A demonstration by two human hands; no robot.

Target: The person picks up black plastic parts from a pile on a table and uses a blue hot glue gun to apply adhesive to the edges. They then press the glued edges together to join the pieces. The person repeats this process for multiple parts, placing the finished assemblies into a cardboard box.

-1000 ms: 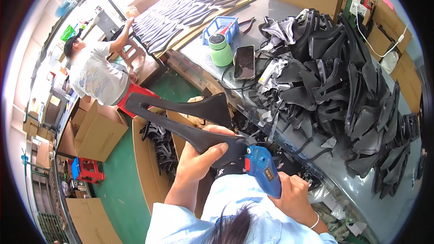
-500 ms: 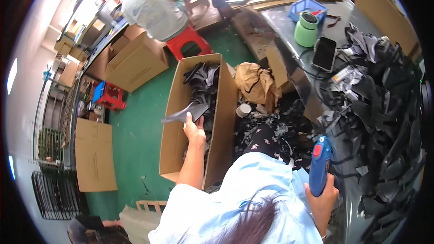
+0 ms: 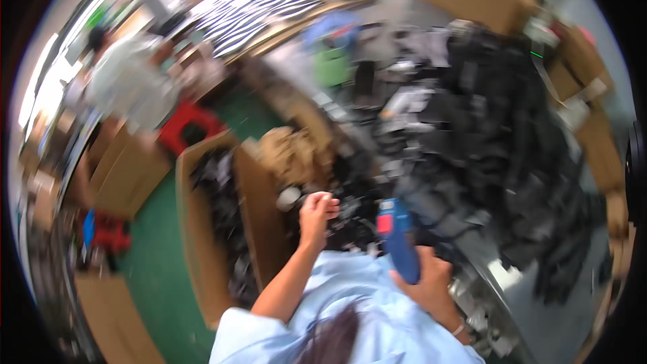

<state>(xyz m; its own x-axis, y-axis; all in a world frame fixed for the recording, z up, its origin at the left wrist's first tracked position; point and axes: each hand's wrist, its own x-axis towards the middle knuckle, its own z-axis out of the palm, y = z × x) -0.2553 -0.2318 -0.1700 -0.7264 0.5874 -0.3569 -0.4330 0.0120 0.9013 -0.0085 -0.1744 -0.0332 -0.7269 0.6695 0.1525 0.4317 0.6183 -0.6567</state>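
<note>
My right hand (image 3: 428,279) is wrapped round a blue handheld power tool with a red button (image 3: 399,243), its metal-looking head pointing away from me. My left hand (image 3: 317,216) hovers right of the tall cardboard box (image 3: 259,216), over dark scraps; its fingers are loosely curled together, and nothing shows in them, though motion blurs the picture. Inside the box lie dark grey curved pieces (image 3: 226,222). A large heap of black pieces (image 3: 499,155) covers the metal table to the right of the tool.
On the table's far part stand a green jar (image 3: 331,67), a blue basket (image 3: 330,27) and a dark phone (image 3: 366,84). A crumpled brown bag (image 3: 288,155) lies beyond my left hand. Another person (image 3: 131,81) sits on a red stool (image 3: 191,125) at the far left.
The grey piece has left my left hand, which has moved from over the box to its right. My view has swung right, and the tool stays in my right hand.
</note>
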